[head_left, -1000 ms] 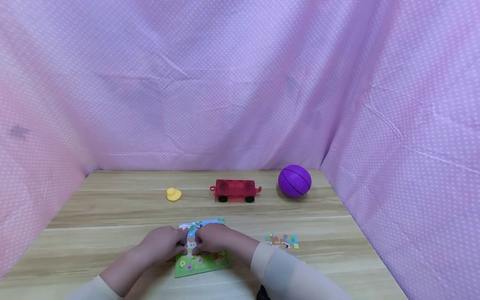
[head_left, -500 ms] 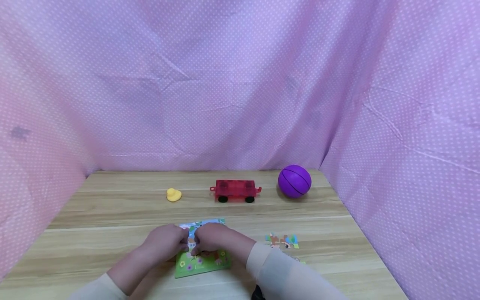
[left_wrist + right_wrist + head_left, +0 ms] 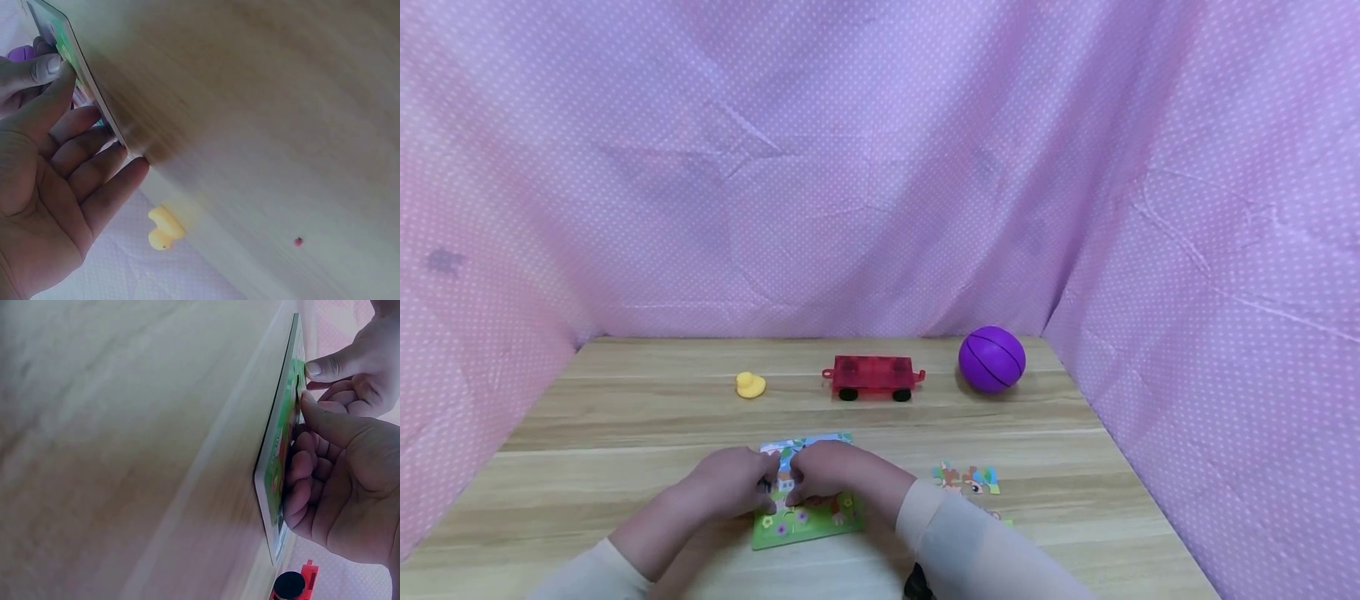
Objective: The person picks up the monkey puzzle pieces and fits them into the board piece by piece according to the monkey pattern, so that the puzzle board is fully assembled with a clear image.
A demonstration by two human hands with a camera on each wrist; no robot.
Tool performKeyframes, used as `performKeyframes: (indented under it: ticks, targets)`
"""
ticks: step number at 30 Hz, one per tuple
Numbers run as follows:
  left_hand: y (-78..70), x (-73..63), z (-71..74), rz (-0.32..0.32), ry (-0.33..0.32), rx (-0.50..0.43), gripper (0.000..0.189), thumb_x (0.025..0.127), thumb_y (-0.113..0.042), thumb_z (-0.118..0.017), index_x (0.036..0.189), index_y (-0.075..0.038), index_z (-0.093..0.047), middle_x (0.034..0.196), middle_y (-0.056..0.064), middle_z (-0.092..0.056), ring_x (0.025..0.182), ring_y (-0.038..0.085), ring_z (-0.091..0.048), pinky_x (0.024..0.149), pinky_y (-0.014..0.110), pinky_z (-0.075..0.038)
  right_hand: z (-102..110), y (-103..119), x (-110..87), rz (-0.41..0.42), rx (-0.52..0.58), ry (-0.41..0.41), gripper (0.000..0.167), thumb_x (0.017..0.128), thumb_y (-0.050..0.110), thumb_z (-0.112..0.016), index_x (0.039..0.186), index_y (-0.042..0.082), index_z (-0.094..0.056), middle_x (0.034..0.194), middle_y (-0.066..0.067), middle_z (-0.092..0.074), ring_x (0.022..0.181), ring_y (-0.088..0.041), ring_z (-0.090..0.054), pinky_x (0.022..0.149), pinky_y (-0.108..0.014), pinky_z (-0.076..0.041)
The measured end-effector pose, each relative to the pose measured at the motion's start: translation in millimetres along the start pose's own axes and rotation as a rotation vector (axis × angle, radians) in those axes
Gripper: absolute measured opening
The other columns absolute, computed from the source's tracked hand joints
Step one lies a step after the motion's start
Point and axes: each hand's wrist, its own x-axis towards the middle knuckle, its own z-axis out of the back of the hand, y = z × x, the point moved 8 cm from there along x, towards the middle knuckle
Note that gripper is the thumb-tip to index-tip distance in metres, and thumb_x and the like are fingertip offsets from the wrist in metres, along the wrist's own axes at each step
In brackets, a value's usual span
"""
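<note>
A jigsaw puzzle board [image 3: 808, 534] with a green, flowered lower part and a blue top lies on the table before me. My left hand [image 3: 730, 482] is at its left side; in the left wrist view its fairly straight fingers touch the board's edge [image 3: 94, 84] and the thumb rests on the picture. My right hand [image 3: 827, 471] lies over the board's middle and right, fingers curled against it, thumb tip on the surface close to the left thumb. Whether the right fingers pinch a puzzle piece is hidden. Loose puzzle pieces [image 3: 982, 480] lie right of the board.
A yellow toy duck [image 3: 750, 385], a red toy wagon [image 3: 872, 375] with black wheels and a purple ball [image 3: 992, 359] stand along the back of the wooden table [image 3: 625, 417]. Pink dotted cloth [image 3: 820, 208] hangs behind and at both sides. My right forearm partly covers the loose pieces.
Both hands stay on the puzzle board with only slight finger shifts. The whole head view has moved a little. The toys and loose pieces keep their places.
</note>
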Motion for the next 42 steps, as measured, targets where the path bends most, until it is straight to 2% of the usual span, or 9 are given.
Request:
performKeyframes:
  ticks: [12,15,17,20,25,27,32,37,42]
  targets:
    - [-2.0,-0.3,1.8,-0.022,-0.021,0.002,0.029,0.072,-0.037,-0.084,0.083,-0.023,-0.061,0.067,-0.014,-0.051,0.060,0.009,-0.044,0.055,0.030,-0.037,-2.2,-3.1,2.8,-0.020,0.034,0.008,0.028,0.088,0.046,-0.070,0.079,0.022,-0.061,0.070,0.005,-0.059,0.064,-0.011,-0.054,0.060,-0.025,-0.044]
    - [0.6,-0.1,2.3,-0.022,-0.006,-0.017,0.031,0.073,-0.033,-0.084,0.096,-0.019,-0.069,0.074,-0.013,-0.058,0.065,0.008,-0.047,0.059,0.031,-0.041,-0.2,-4.4,1.1,-0.013,0.080,0.018,0.026,0.088,0.043,-0.071,0.078,0.021,-0.061,0.071,0.005,-0.060,0.063,-0.011,-0.055,0.060,-0.025,-0.045]
    - [3.5,-0.1,1.5,-0.010,0.009,-0.023,0.041,0.073,-0.031,-0.084,0.109,-0.017,-0.071,0.079,-0.013,-0.062,0.068,0.008,-0.049,0.062,0.032,-0.043,0.8,-5.6,0.2,-0.010,0.104,0.022,0.025,0.087,0.041,-0.073,0.078,0.021,-0.060,0.071,0.005,-0.060,0.063,-0.011,-0.056,0.060,-0.025,-0.045]
    - [8.1,-1.0,-2.0,0.018,0.055,-0.044,0.052,0.077,-0.029,-0.083,0.125,-0.016,-0.066,0.080,-0.011,-0.061,0.069,0.009,-0.050,0.065,0.033,-0.044,1.4,-7.2,0.4,-0.009,0.131,0.023,0.026,0.087,0.040,-0.073,0.076,0.020,-0.060,0.070,0.004,-0.061,0.061,-0.011,-0.057,0.060,-0.025,-0.045]
    - [12.1,-1.8,-4.0,0.036,0.122,-0.083,0.052,0.090,-0.030,-0.070,0.138,-0.016,-0.057,0.095,-0.007,-0.069,0.078,0.008,-0.055,0.075,0.038,-0.049,1.4,-9.5,1.8,-0.020,0.148,0.022,0.027,0.086,0.042,-0.074,0.077,0.020,-0.060,0.069,0.004,-0.062,0.061,-0.011,-0.058,0.060,-0.025,-0.046]
    - [11.0,-1.9,-3.5,0.027,0.121,-0.090,0.051,0.091,-0.031,-0.069,0.138,-0.015,-0.057,0.094,-0.007,-0.069,0.077,0.008,-0.055,0.073,0.036,-0.049,1.2,-9.9,2.2,-0.021,0.141,0.020,0.028,0.086,0.043,-0.074,0.077,0.020,-0.060,0.068,0.005,-0.061,0.061,-0.011,-0.057,0.059,-0.025,-0.045]
    - [5.3,-3.8,-1.9,0.011,0.080,-0.078,0.048,0.084,-0.029,-0.077,0.128,-0.015,-0.063,0.069,-0.010,-0.051,0.062,0.010,-0.045,0.059,0.030,-0.038,2.0,-8.8,2.4,-0.022,0.117,0.014,0.031,0.085,0.046,-0.074,0.076,0.020,-0.059,0.067,0.004,-0.060,0.060,-0.011,-0.056,0.058,-0.025,-0.044]
    - [4.0,-3.0,0.8,0.045,0.061,-0.061,0.044,0.079,-0.026,-0.081,0.120,-0.017,-0.067,0.070,-0.010,-0.051,0.065,0.012,-0.045,0.061,0.032,-0.039,3.3,-6.8,2.2,-0.019,0.087,0.008,0.031,0.085,0.048,-0.072,0.077,0.021,-0.059,0.068,0.005,-0.059,0.062,-0.010,-0.054,0.058,-0.025,-0.042]
    - [5.9,-2.6,0.0,0.079,0.078,-0.062,0.046,0.077,-0.025,-0.083,0.120,-0.017,-0.067,0.073,-0.010,-0.054,0.066,0.013,-0.047,0.062,0.034,-0.041,2.6,-5.3,-1.9,0.023,0.132,0.021,0.032,0.088,0.048,-0.070,0.076,0.020,-0.058,0.067,0.005,-0.058,0.061,-0.011,-0.054,0.057,-0.025,-0.042]
